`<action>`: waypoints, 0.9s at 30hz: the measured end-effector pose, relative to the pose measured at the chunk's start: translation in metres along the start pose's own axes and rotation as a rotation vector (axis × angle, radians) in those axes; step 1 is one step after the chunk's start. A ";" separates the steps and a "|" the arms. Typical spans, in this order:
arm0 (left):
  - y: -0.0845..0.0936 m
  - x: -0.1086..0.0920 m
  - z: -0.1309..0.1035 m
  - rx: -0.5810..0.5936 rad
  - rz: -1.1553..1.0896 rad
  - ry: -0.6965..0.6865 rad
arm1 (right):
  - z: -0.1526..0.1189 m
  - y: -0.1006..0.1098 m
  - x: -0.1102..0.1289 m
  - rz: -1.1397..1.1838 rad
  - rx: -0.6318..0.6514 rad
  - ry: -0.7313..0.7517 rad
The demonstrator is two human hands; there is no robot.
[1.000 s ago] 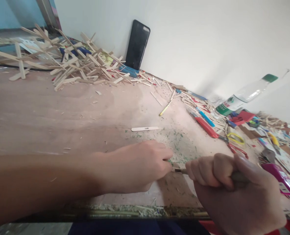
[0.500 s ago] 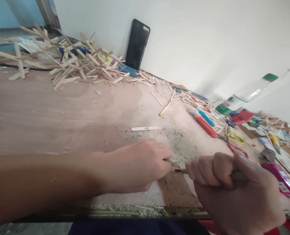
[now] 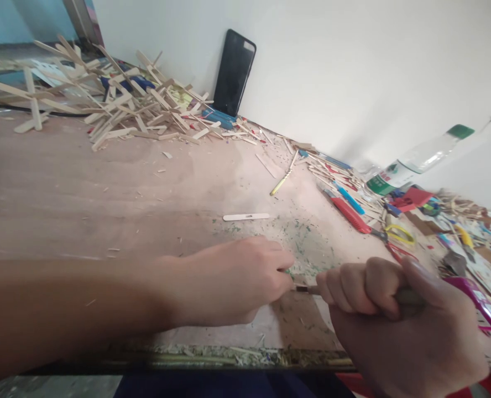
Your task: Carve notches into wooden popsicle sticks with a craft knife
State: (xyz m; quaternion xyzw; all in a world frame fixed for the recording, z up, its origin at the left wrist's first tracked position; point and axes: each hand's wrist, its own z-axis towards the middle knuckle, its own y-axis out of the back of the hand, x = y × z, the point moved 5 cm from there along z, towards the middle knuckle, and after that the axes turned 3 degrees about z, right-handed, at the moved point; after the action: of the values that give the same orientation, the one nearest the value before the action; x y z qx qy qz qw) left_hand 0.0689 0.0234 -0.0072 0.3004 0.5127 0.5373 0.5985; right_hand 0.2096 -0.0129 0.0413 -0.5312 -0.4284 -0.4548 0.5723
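Note:
My right hand point(image 3: 398, 320) is wrapped round the rounded handle of a small hand tool, its thumb along the top. The tool's narrow metal shank point(image 3: 303, 288) points left to the fingers of my left hand point(image 3: 245, 276). Those fingers are pressed together low over the table; whatever they hold is hidden beneath them. Just beyond my left hand lies a pale craft stick point(image 3: 245, 216) with a small slot cut in its middle. Green shavings point(image 3: 307, 237) are scattered around the fingertips.
Piled craft sticks point(image 3: 125, 105) lie at the back left beside a leaning black phone point(image 3: 234, 72). To the right are a red-handled cutter point(image 3: 350, 214), scissors point(image 3: 400, 234), a tilted water bottle point(image 3: 419, 160) and a magenta object point(image 3: 475, 301). The table's front edge point(image 3: 212, 358) holds wood scraps.
My right hand and the tool have shifted very slightly right, showing a little more of the shank. My left hand stays nearly in place, and the view has barely moved.

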 end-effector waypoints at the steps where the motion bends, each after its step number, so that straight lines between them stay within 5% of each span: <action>1: 0.000 0.000 0.000 -0.002 0.000 -0.002 | -0.001 0.001 0.000 -0.014 0.011 0.007; 27: 0.001 0.000 0.001 0.022 0.007 0.006 | -0.005 0.005 -0.003 -0.018 0.068 0.001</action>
State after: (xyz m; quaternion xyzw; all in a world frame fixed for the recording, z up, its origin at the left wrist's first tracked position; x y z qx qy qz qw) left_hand 0.0694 0.0237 -0.0062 0.3072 0.5193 0.5344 0.5919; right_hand 0.2134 -0.0174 0.0368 -0.5073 -0.4482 -0.4454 0.5860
